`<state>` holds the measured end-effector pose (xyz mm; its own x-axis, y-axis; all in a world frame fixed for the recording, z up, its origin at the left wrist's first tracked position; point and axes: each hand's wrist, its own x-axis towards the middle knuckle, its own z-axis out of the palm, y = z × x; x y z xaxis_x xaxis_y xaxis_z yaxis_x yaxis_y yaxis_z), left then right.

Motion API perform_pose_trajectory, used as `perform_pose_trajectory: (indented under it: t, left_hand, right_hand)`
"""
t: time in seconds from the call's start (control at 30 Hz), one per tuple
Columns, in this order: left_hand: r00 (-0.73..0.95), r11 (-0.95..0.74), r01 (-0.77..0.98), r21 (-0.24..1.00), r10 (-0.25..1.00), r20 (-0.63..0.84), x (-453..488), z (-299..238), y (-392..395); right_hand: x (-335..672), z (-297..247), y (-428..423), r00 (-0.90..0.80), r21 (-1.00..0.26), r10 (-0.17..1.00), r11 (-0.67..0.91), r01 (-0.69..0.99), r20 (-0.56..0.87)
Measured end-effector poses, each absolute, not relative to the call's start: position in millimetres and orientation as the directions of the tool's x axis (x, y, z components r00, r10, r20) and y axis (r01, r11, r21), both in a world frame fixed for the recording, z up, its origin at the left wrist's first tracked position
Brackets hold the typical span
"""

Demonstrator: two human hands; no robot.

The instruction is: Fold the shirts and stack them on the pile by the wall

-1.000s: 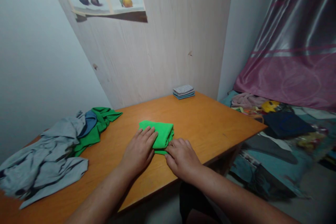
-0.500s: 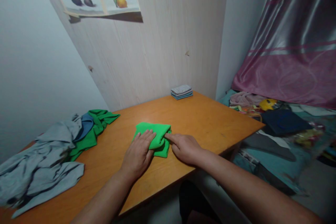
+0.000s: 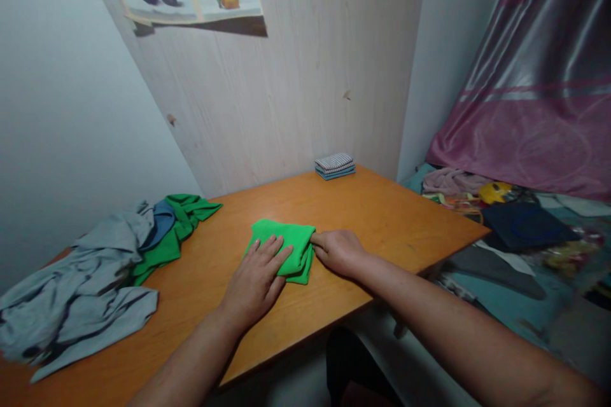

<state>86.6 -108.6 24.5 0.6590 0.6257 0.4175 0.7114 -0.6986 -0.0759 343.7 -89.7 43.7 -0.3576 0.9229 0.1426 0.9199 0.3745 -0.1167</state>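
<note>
A bright green folded cloth lies on the wooden table in front of me, its layers showing at the right and front edges. My left hand rests flat on its left part, fingers spread. At the cloth's right edge is my right hand, its fingers curled and the tips at the fold. Those fingertips are partly hidden by the cloth.
Rumpled grey clothes lie on the table's left with a blue piece and a darker green garment. A small folded striped stack sits by the back wall. Beyond the table's right edge is a cluttered surface with a dark blue item.
My right hand has shifted slightly up along the cloth's right edge, its index finger now less exposed. The cloth's right side looks flatter. My left hand stays on top, fingers more spread.
</note>
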Motion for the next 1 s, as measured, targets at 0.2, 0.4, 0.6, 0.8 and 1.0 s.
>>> perform_pose_trajectory:
  t: [0.2, 0.4, 0.6, 0.8, 1.0]
  left_hand:
    - [0.678, -0.701, 0.708, -0.086, 0.641, 0.360, 87.2, 27.1, -113.3]
    - [0.668, -0.675, 0.731, -0.100, 0.677, 0.309, 89.0, 25.9, -118.7]
    - [0.667, -0.684, 0.726, -0.074, 0.674, 0.316, 89.8, 23.2, -117.8]
    - [0.653, -0.709, 0.704, 0.034, 0.666, 0.360, 95.4, 33.6, -126.2]
    - [0.446, -0.709, 0.560, 0.427, 0.693, 0.566, 85.8, 38.3, -119.2]
  right_hand:
    - [344.3, 43.0, -88.9, -0.369, -0.090, 0.916, 0.386, 0.918, 0.160]
    - [341.3, 58.5, -80.5, -0.186, -0.319, 0.917, 0.304, 0.898, 0.352]
    - [292.9, 94.2, -58.7, -0.129, -0.593, 0.837, 0.477, 0.648, 0.532]
    - [239.2, 72.3, -63.0, -0.148, -0.591, 0.941, 0.310, 0.745, 0.306]
    - [241.1, 39.3, -78.0, -0.221, -0.435, 0.965, 0.260, 0.862, 0.138]
